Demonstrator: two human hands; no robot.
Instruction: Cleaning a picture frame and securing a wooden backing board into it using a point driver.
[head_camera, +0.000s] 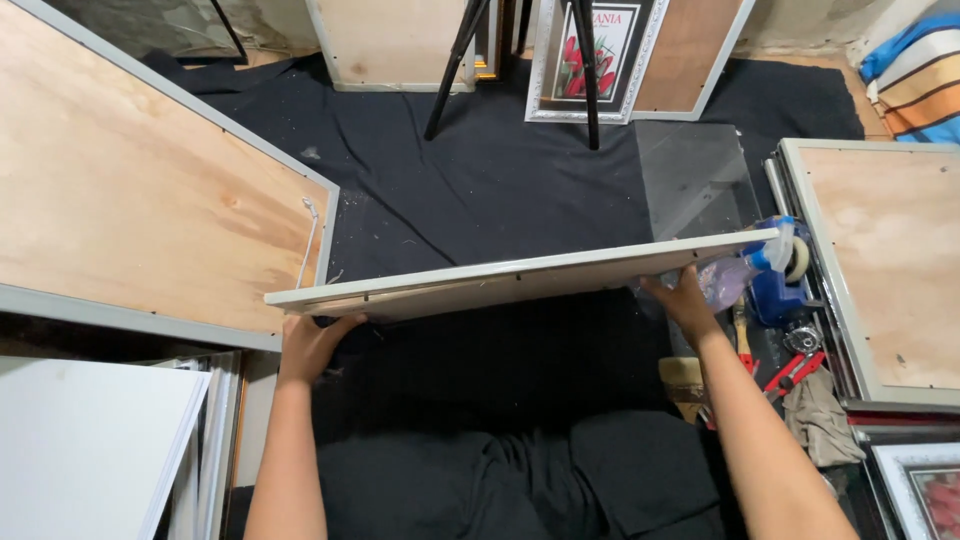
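Both hands lift a white picture frame (520, 278) edge-on above a black cloth (480, 190), its long edge running from eight o'clock up toward two o'clock. The left hand (312, 345) grips the lower left end, fingers curled under the rim and clenched on it. The right hand (685, 300) holds the right part from beneath, fingers closed around the edge.

The frame's left corner sits just beside the corner of a large plywood-backed frame (150, 190) at nine o'clock, almost touching. Its right tip reaches a blue tape dispenser (785, 265) at three o'clock, with red-handled pliers (795, 372) and a brush (683, 380) below. A second plywood-backed frame (885, 270) lies further right. Open room remains toward twelve o'clock, where bare cloth stretches to black tripod legs (460, 60) and a flower print (595, 60) leaning against the wall. A clear sheet (695, 180) lies at one o'clock. White boards (90, 440) stack at seven o'clock.
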